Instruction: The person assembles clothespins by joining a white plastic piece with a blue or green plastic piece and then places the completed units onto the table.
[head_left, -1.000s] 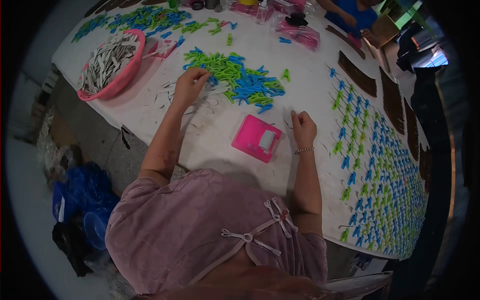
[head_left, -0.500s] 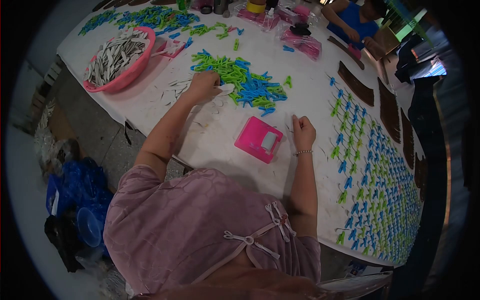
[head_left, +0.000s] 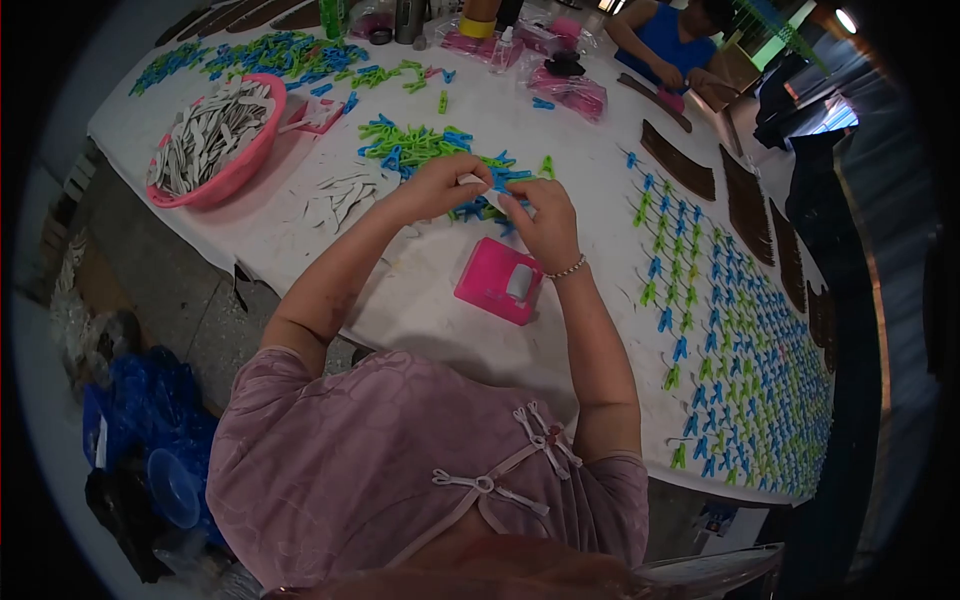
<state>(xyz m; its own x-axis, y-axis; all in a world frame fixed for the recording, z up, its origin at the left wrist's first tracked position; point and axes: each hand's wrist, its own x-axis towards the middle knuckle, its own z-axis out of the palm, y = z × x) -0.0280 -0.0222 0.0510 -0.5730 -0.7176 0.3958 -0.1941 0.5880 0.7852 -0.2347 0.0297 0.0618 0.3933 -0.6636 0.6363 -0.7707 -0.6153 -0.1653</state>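
My left hand [head_left: 443, 186] is closed in a pinch on a small white strip [head_left: 472, 180], in front of the pile of green and blue clips [head_left: 410, 146]. Facing it, my right hand [head_left: 545, 218] has its fingers pinched at the strip's other side; what they hold is too small to make out. Below my hands lies a pink box [head_left: 497, 282] with a pale grey piece on it. Loose white strips [head_left: 350, 198] lie left of the clip pile.
A pink basin [head_left: 262, 150] of white strips stands at the left. Rows of clips [head_left: 745, 350] cover the table's right side, beside brown curved pieces [head_left: 678, 160]. Bottles [head_left: 409, 20] and pink packages [head_left: 568, 92] stand farther back. A person in blue [head_left: 660, 45] sits across the table.
My left hand has lifted from beside the clips and moved right with a white strip. My right hand has moved up and left to meet it. The whole view has shifted slightly.
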